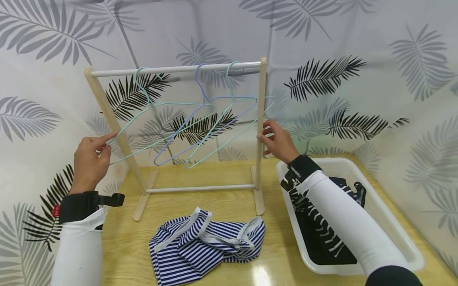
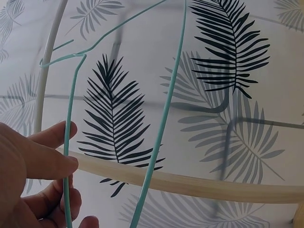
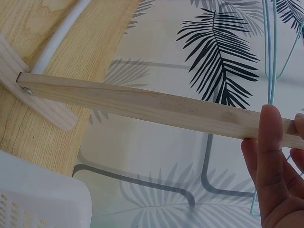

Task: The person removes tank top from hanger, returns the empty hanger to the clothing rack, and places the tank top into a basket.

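A small clothes rack (image 1: 171,70) with wooden posts and white bars stands on the table. Three wire hangers hang from its top bar: a mint-green hanger (image 1: 133,120) at the left, a purple hanger (image 1: 204,96) and another mint-green hanger (image 1: 228,81) toward the right. With thumb and fingers, my left hand (image 1: 91,159) pinches the left hanger's lower outer end, which is swung toward me. My right hand (image 1: 280,141) holds the right wooden post (image 1: 259,167) partway up, its thumb and fingers on either side of the wood (image 3: 166,107).
A blue-and-white striped garment (image 1: 200,246) lies crumpled on the table (image 1: 279,246) before the rack. At the right, under my forearm, stands a white basket (image 1: 304,250) holding dark and striped clothes. Leaf-printed fabric (image 1: 322,31) hangs behind.
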The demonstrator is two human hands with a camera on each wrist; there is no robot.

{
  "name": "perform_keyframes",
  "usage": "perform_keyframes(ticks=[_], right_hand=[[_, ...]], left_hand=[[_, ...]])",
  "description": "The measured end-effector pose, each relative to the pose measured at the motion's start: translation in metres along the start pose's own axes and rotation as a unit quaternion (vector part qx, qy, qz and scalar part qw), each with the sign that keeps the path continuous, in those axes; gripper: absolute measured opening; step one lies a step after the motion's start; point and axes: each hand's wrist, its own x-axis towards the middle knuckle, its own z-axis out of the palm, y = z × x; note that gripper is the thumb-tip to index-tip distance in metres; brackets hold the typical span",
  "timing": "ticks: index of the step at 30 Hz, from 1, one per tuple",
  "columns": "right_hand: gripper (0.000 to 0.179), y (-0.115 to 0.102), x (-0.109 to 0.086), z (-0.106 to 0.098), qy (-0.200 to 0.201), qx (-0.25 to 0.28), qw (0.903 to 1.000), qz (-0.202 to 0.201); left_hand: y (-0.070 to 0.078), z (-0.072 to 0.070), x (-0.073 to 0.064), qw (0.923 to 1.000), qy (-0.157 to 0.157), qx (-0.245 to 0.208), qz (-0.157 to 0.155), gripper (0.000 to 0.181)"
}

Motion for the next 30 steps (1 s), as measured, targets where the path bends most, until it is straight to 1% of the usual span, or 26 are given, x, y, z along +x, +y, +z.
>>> perform_keyframes(ticks=[6,13,18,21,25,30], right_hand=[[0.036,-0.001,0.000,0.000,-0.002,-0.003,1.0000,0.003],[0.036,-0.002,-0.001,0.000,-0.002,-0.001,1.0000,0.006],[0.037,-0.001,-0.001,0.000,-0.002,0.000,1.0000,0.006],[0.037,-0.001,-0.001,-0.001,0.001,-0.002,1.0000,0.003],[0.037,-0.002,0.000,-0.001,0.001,0.003,1.0000,0.002],[0.036,-0.002,0.000,0.001,0.001,0.006,1.0000,0.008]], left_hand=[[-0.003,0.000,0.001,0.9999,0.009,0.008,0.006,0.040],[-0.005,0.000,0.000,0.9998,0.008,0.014,-0.015,0.036],[-0.006,-0.003,-0.001,0.9998,0.013,0.004,-0.012,0.032],[-0.005,-0.006,-0.004,0.9998,0.008,-0.011,-0.017,0.033],[0.002,-0.010,-0.007,0.9995,-0.004,-0.029,-0.013,0.033],[0.015,-0.014,-0.013,0.9984,-0.035,-0.044,0.000,0.034]])
